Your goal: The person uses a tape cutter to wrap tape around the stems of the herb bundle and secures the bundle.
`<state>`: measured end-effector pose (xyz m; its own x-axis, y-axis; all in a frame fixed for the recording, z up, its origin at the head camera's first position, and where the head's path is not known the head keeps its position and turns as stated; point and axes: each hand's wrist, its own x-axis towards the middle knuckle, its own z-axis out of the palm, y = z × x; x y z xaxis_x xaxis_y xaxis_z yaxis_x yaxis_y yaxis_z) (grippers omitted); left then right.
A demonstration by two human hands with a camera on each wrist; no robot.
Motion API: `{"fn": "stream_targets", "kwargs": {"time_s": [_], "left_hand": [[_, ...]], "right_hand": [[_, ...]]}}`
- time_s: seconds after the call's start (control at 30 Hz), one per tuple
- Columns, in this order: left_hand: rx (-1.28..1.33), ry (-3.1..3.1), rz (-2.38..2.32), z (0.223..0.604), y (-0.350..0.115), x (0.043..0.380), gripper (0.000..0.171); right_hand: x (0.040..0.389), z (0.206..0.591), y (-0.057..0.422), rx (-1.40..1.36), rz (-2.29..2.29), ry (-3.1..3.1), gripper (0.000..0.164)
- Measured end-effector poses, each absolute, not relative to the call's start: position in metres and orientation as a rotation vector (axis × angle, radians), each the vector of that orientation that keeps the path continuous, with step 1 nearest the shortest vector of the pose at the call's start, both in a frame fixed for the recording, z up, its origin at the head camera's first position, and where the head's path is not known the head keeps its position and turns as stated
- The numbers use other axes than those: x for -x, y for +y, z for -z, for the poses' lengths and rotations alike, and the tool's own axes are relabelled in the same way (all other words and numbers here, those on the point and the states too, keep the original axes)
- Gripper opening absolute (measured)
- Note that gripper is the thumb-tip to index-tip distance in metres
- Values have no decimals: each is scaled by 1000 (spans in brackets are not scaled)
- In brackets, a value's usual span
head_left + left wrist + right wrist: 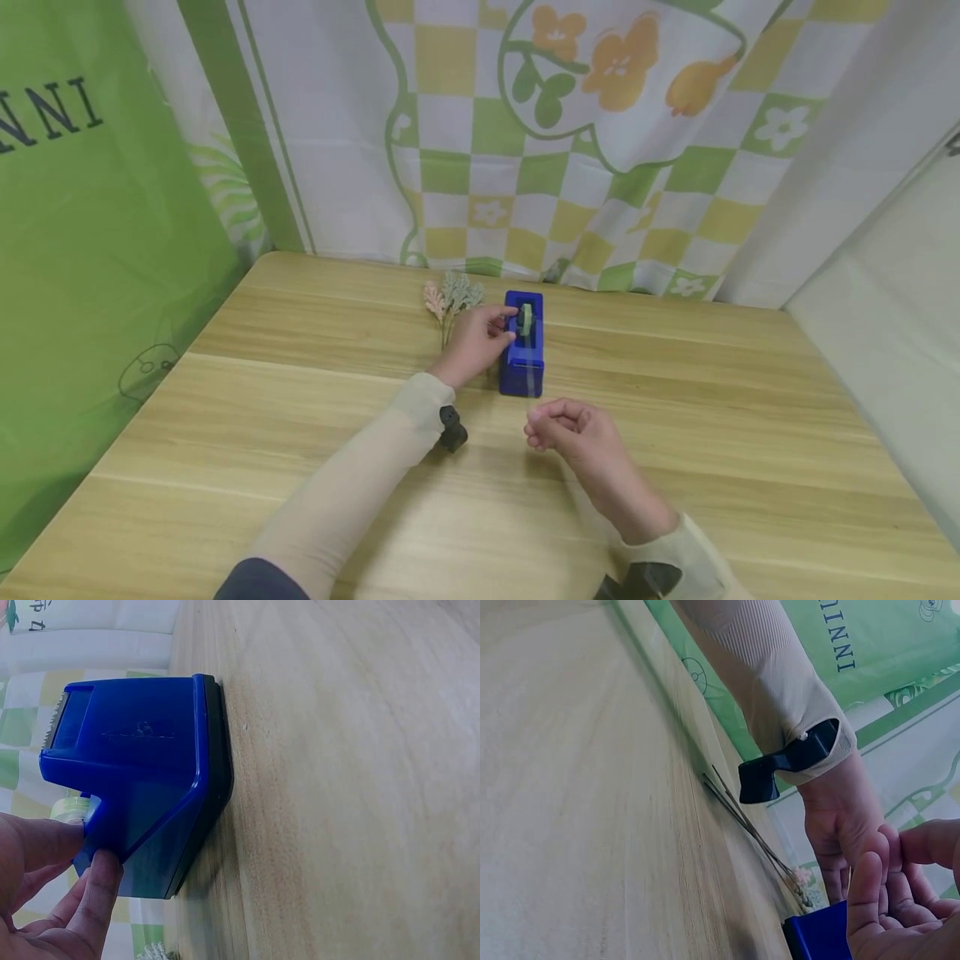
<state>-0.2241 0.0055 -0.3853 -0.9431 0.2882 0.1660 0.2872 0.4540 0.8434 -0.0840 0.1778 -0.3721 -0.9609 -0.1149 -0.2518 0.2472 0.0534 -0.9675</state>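
One wooden table (712, 433) holds a tape dispenser (517, 354) before checked fabric (555, 167).

a pale wood-grained table (712, 467) stood before a far curtain (442, 167) with checks and flowers; green fabric (75, 250) hung left, a whitish surface (885, 292) rose right.

Blue tape dispenser (146, 776), upright
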Motion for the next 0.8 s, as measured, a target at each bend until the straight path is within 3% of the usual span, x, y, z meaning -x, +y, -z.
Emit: {"fn": "stream_targets", "kwargs": {"time_s": [0.8], "left_hand": [[-516, 2686, -1542, 385, 6, 224, 41]], "right_hand": [[68, 368, 176, -111, 1979, 2064, 11]]}}
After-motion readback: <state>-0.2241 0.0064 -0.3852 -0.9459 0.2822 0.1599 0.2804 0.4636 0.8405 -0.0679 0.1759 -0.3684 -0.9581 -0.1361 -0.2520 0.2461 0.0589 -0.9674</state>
